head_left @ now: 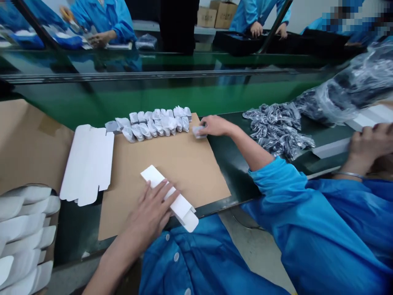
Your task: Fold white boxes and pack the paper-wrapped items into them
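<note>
Box of white card (184, 208), only one, lies aslant at the near edge of the table (227, 151), and the left hand (156, 200) is closed around it with the fingers across the top, I suppose so that it does not slide; its end flap points to five o'clock, beyond the edge, where it is probably easy to reach. Taking this box as the centre of the clock, at eight o'clock one brown carton (30, 143) contains folded white boxes (24, 227), at least six, overlapping too much for an exact count. One cardboard sheet (190, 172) is spread below, perhaps as a clean base. At ten o'clock lies a flat white blank (87, 159); whether more are under it, I cannot tell. At one o'clock the right hand (211, 125) pinches one small wrapped piece (198, 132) above the sheet's far corner. Towards eleven o'clock stand two rows of wrapped pieces (162, 123), about nine or ten in each, set close maybe to save space. At two o'clock clear bags (276, 127) form a heap, not countable, and farther right is one co-worker's hand (371, 143). Farthest, past twelve o'clock, are two shelf cartons (206, 17).
</note>
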### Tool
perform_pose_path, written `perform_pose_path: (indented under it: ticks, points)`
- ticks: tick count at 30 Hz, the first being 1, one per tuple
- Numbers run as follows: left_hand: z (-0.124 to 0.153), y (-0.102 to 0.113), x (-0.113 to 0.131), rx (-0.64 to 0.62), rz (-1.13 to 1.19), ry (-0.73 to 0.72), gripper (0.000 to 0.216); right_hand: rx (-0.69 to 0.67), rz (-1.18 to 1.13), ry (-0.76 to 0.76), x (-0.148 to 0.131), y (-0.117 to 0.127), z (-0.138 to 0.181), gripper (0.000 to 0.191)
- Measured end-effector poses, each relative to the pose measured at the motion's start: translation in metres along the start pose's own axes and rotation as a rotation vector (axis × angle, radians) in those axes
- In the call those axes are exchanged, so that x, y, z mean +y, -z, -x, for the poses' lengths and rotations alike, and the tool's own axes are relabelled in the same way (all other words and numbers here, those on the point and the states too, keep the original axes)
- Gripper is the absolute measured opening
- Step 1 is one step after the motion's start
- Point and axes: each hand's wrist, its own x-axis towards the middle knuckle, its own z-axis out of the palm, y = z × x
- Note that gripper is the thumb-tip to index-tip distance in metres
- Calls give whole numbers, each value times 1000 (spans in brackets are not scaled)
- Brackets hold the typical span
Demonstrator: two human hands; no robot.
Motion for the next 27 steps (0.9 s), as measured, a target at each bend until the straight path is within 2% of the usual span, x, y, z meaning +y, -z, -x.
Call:
perform_pose_path:
  ticks: [2, 6, 10, 12, 15, 19, 22, 25, 27]
  points:
    - [-5, -2, -3, 37, -76, 61, 35, -12, -2, 27, -8, -3, 24, 47]
    - [-12, -4, -7, 43, -205, 231, 50, 85, -59, 60, -16, -6, 67, 42]
    - [-19, -6, 3, 26, -126, 179, 55, -73, -180, 452, -18, -21, 103, 52]
    - [-24, -9, 7, -14, -75, 132, 49, -107, -196, 532, -20, -34, 115, 51]
    - [-30, -12, 9, -99, 1, 163, 46, -82, -237, 455, -22, -52, 125, 40]
    - [-33, -14, 9, -133, 69, 219, 44, 28, -300, 442, -16, -62, 132, 57]
    - [-38, -13, 10, -147, 85, 208, 42, 35, -323, 414, -12, -62, 131, 46]
    - [-42, -11, 12, -207, 119, 167, 43, -23, -345, 268, -11, -58, 122, 26]
    - [-43, -10, 13, -234, 160, 154, 45, 43, -240, 110, -12, -55, 117, 27]
